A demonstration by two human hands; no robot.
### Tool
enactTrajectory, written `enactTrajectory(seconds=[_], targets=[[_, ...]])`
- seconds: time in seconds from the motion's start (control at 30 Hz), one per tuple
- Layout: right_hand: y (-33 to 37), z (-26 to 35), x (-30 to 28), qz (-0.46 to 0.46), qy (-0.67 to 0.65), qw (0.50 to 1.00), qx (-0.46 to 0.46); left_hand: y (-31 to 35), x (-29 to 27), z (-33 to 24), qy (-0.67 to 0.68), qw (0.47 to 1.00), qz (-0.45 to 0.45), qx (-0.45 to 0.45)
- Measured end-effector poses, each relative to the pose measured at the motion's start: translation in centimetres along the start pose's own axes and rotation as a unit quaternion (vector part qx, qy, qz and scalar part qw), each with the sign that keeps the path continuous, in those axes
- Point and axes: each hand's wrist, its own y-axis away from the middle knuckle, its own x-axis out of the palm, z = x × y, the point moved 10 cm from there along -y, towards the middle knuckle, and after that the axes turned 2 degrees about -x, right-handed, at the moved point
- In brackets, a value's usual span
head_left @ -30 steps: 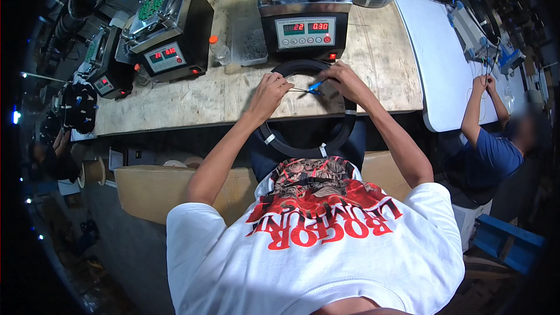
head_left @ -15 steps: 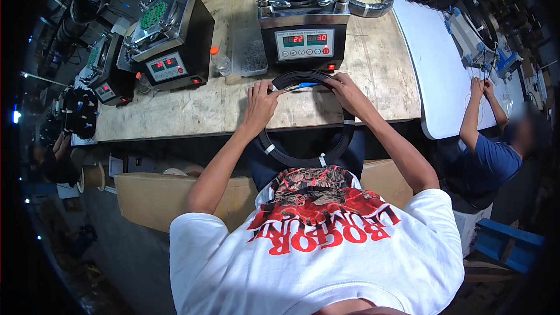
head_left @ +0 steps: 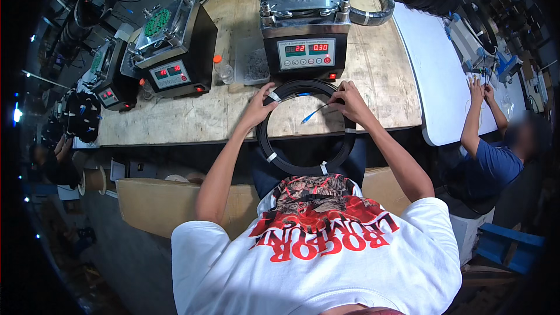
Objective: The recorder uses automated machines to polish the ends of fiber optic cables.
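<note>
A black cable coil [head_left: 290, 167], bound with several white bands, hangs over the table's near edge, its far side lying on the wood. My left hand [head_left: 258, 108] is closed on the coil's upper left, beside a white band. At the upper right, my right hand [head_left: 351, 104] pinches a thin black cable end. From those fingers a blue connector [head_left: 308, 118] sticks out into the open middle of the ring. Another bit of blue shows at the coil's far inner edge, too small to make out.
Just beyond the coil stands a polishing machine [head_left: 306, 55] with a lit red display. Left of it are a clear tub [head_left: 254, 65], an orange-capped bottle [head_left: 223, 70] and a second machine [head_left: 189, 52]. A wrapped coil [head_left: 382, 14] lies behind. A co-worker [head_left: 490, 151] sits at the white table [head_left: 434, 111].
My right hand has drawn a cable end with its blue connector away from the coil's far side into the ring's middle. The coil has shifted slightly toward me. My left hand stays at the upper left.
</note>
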Motion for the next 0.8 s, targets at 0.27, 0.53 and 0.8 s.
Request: enactTrajectory(seconds=[0.27,0.53,0.8], targets=[[1.1,-4.9,0.3,-0.165,-0.013,0.983,0.074,-1.6,0.3,2.4,-0.151,0.979,0.076,-0.117],[1.7,-7.4,3.0,-0.012,-0.003,0.958,0.287,-0.3,-0.1,1.5,-0.227,0.968,0.023,-0.109],[1.7,-2.4,-0.3,-0.149,-0.115,0.975,0.115,1.1,-1.4,-2.9,-0.197,0.974,-0.098,0.055]])
